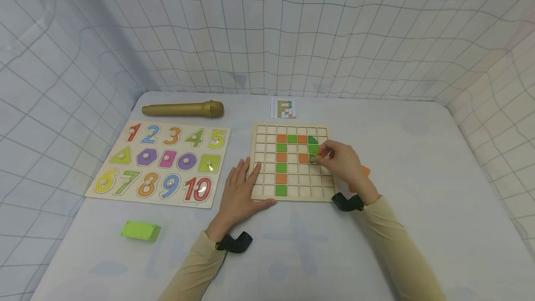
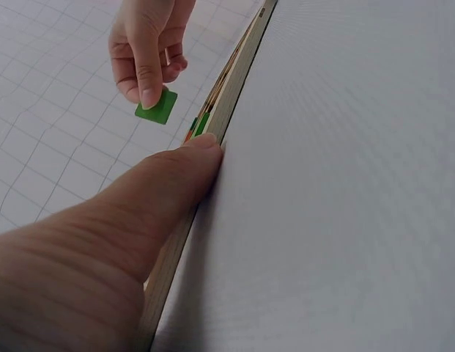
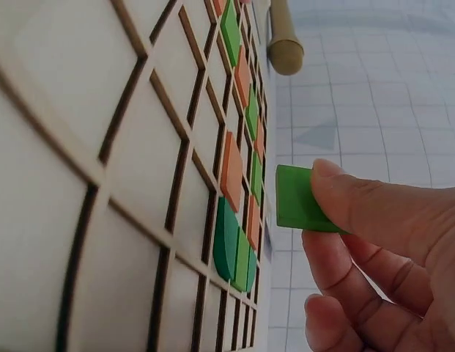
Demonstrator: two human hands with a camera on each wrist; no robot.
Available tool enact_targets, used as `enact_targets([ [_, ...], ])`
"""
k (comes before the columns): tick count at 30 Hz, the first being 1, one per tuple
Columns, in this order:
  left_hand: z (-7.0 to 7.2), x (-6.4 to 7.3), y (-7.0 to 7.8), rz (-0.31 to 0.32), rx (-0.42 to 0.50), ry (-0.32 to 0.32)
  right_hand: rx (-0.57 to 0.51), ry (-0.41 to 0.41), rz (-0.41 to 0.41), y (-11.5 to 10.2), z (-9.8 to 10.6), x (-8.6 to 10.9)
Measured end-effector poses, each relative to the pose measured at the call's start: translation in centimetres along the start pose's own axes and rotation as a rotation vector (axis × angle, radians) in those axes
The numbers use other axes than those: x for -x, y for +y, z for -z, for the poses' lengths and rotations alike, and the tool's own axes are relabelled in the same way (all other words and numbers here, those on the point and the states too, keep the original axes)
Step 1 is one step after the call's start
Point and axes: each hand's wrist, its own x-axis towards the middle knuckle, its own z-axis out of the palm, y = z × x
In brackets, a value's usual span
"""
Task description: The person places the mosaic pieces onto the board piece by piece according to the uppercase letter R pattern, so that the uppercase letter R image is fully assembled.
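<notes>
A wooden grid board [image 1: 307, 180] lies on the table with green and orange tiles set in several cells. One orange tile [image 3: 231, 169] and a dark green rounded tile [image 3: 225, 238] sit close together in the right wrist view. My right hand [image 1: 343, 160] pinches a green square tile [image 3: 293, 196] between thumb and fingers, above the right part of the board. The tile also shows apart from the grid in the left wrist view. My left hand [image 1: 239, 196] rests at the board's lower left corner with spread fingers, its thumb [image 2: 190, 165] touching the front edge.
Left of the board lies a number-and-shape puzzle [image 1: 159, 193], with a gold microphone [image 1: 184, 109] behind it and a green block [image 1: 140, 231] in front. A patterned card [image 1: 285, 107] lies behind the grid. Orange pieces [image 1: 366, 170] are partly hidden under the right wrist.
</notes>
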Motion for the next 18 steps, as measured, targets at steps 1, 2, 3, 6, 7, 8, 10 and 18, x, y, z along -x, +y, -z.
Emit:
enact_targets([
  [1, 0.0, 0.0, 0.0, 0.0, 0.0, 0.0, 0.001, -0.003, 0.003, -0.3, -0.2, -0.2],
  [2, 0.0, 0.0, 0.0, -0.002, 0.0, 0.001, 0.005, -0.008, 0.007, -0.5, -0.4, -0.4],
  [3, 0.0, 0.0, 0.0, -0.002, 0.001, 0.002, 0.01, -0.013, 0.012, -0.8, -0.6, -0.6],
  [6, 0.0, 0.0, 0.0, -0.005, 0.002, 0.005, 0.027, -0.027, 0.027, -1.5, -1.2, -1.1],
  [7, 0.0, 0.0, 0.0, -0.007, 0.002, 0.007, 0.032, -0.031, 0.028, -1.7, -1.4, -1.3],
  [8, 0.0, 0.0, 0.0, -0.009, 0.003, 0.008, 0.036, -0.034, 0.028, -1.9, -1.6, -1.4],
  [10, 0.1, 0.0, 0.0, -0.013, 0.001, 0.011, 0.036, -0.041, 0.029, -2.1, -2.0, -1.7],
  [18, 0.2, 0.0, 0.2, -0.011, 0.004, 0.011, 0.039, -0.072, 0.031, -2.6, -3.2, -2.5],
])
